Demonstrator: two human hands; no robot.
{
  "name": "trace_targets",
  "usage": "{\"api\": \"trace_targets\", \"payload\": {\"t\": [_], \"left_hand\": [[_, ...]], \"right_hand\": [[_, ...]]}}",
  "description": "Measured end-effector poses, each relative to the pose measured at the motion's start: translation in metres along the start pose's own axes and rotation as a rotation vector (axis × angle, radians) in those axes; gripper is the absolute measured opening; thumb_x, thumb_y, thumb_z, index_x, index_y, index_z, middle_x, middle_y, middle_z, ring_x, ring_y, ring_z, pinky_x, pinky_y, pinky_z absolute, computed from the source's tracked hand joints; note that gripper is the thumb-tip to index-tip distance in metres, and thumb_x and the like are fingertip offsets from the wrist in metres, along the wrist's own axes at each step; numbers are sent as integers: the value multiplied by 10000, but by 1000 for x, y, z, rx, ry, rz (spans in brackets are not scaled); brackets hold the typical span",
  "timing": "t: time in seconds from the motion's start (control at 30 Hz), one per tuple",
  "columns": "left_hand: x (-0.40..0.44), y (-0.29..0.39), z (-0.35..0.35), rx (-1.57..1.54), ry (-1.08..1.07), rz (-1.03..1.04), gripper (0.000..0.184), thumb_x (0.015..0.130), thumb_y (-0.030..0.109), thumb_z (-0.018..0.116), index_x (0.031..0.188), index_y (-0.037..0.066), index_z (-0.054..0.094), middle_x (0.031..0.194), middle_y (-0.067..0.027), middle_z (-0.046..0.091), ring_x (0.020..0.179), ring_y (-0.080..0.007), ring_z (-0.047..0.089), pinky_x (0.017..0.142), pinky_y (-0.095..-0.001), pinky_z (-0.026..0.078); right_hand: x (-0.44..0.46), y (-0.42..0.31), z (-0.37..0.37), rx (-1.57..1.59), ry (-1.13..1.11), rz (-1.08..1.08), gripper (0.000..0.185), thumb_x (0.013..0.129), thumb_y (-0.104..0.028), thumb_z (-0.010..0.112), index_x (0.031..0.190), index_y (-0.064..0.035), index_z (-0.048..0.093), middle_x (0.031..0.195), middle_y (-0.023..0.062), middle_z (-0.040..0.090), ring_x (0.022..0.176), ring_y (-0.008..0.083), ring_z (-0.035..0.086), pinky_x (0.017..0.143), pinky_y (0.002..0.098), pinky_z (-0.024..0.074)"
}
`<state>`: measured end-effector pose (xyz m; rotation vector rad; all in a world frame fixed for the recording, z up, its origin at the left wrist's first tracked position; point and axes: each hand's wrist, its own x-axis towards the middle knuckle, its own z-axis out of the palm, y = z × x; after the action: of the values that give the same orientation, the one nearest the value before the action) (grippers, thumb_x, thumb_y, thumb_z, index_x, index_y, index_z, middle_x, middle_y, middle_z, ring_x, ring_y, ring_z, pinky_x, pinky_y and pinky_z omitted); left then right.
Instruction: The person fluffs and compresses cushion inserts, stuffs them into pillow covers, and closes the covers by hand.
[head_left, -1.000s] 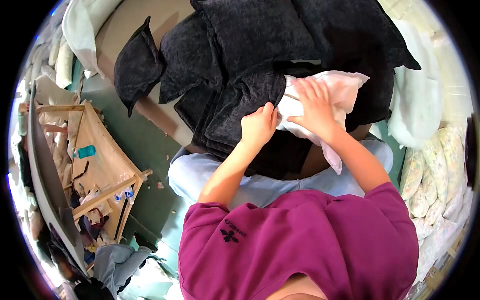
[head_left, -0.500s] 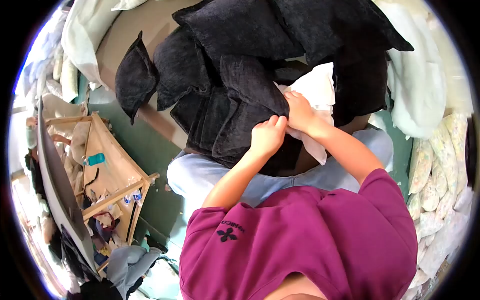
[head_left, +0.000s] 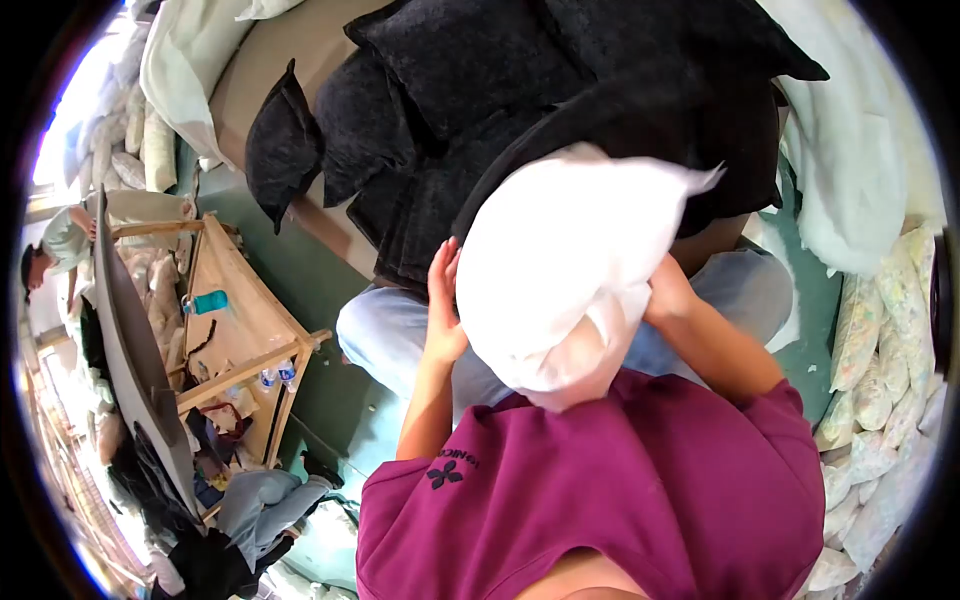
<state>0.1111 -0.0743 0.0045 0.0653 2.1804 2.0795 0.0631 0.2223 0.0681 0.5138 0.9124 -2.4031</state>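
Note:
A puffy white cushion insert (head_left: pixel 570 270) is raised in front of my chest, its lower end bunched and touching my shirt. Behind its upper edge curves a dark cushion cover (head_left: pixel 540 135), partly hidden by the insert. My left hand (head_left: pixel 445 305) is against the insert's left side, with its fingers curling up around the edge where white meets black. At the opposite side my right hand (head_left: pixel 672 295) grips the insert's lower right edge; its fingertips are hidden behind the fabric. Several black cushions (head_left: pixel 470 65) lie piled just beyond my hands.
Jeans-covered legs (head_left: pixel 385 335) are under the work. A wooden frame (head_left: pixel 250 375) with a teal bottle (head_left: pixel 207 302) stands on the left, beside a grey panel (head_left: pixel 145 350). Another person (head_left: pixel 65 240) is at far left. Filled bags (head_left: pixel 875 340) line the right side.
The white insert, earlier partly showing beside the black cushion at my hands, has been lifted toward my chest. My hands have moved apart to its two sides.

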Motion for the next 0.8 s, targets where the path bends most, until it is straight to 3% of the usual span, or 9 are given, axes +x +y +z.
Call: {"api": "trace_targets", "payload": {"t": [0.03, 0.17, 0.3, 0.37, 0.4, 0.47, 0.63, 0.73, 0.8], "left_hand": [[10, 14, 14, -56, -25, 115, 1112, 751, 195, 823, 1546, 59, 56, 1589, -220, 165, 1446, -321, 272, 1159, -446, 259], [43, -6, 56, -116, 47, -91, 729, 847, 183, 738, 1431, -9, 346, 1373, -274, 475, 1206, -256, 542, 973, -367, 461], [53, -22, 79, -56, -41, -129, 463, 886, 192, 701, 1256, -38, 543, 1131, -230, 647, 1020, -223, 635, 852, -346, 503], [49, 52, 113, 130, 28, -158, 272, 935, 207, 651, 992, -58, 673, 772, -165, 706, 786, -188, 674, 717, -349, 509], [41, 57, 126, 151, 127, 22, 287, 963, 223, 619, 1051, -49, 646, 780, -173, 691, 748, -160, 646, 698, -338, 504], [32, 81, 127, 288, 13, -172, 288, 972, 230, 607, 1032, -49, 648, 810, -189, 684, 757, -147, 624, 709, -329, 495], [47, 34, 94, 137, 184, -178, 284, 908, 115, 647, 1114, -76, 606, 983, -165, 704, 908, -166, 630, 814, -323, 501], [47, 11, 39, 249, 244, -27, 728, 818, 193, 764, 1378, -91, 397, 1395, -324, 458, 1296, -343, 484, 1055, -374, 406], [38, 11, 22, 517, 335, 327, 711, 781, 209, 787, 1347, -43, 439, 1484, -323, 323, 1365, -404, 383, 1095, -461, 352]], "right_hand": [[-7, 3, -7, 22, -33, -43, 480, 1009, -311, 507, 1400, -38, 459, 1391, 113, 526, 1232, 227, 538, 1029, 384, 458], [-38, 3, -5, 63, 74, -2, 511, 1004, -344, 508, 1408, -36, 445, 1386, 120, 526, 1223, 244, 544, 1022, 380, 466], [-37, 4, -35, 60, 134, -146, 458, 985, -286, 542, 1327, 18, 512, 1302, 130, 583, 1130, 259, 596, 968, 383, 501], [-29, -3, -50, 48, 235, -186, 472, 989, -301, 537, 1345, 7, 494, 1315, 130, 574, 1144, 260, 588, 976, 386, 497], [-22, -5, -59, 66, 254, -208, 480, 992, -309, 535, 1354, 1, 485, 1321, 130, 569, 1151, 260, 584, 979, 387, 495], [-9, -5, -78, 113, 264, -245, 494, 996, -324, 530, 1372, -10, 468, 1334, 131, 560, 1165, 261, 576, 986, 389, 491], [13, 34, -68, 228, 251, -146, 532, 1008, -362, 518, 1418, -38, 423, 1367, 131, 537, 1200, 263, 555, 1004, 395, 482], [7, 45, -23, 191, 328, 24, 496, 985, -348, 552, 1406, -102, 463, 1364, 105, 551, 1224, 260, 544, 1031, 438, 469], [12, 41, -16, 108, 347, 155, 436, 972, -377, 577, 1325, -124, 544, 1271, 47, 628, 1115, 198, 629, 935, 390, 541]]}}
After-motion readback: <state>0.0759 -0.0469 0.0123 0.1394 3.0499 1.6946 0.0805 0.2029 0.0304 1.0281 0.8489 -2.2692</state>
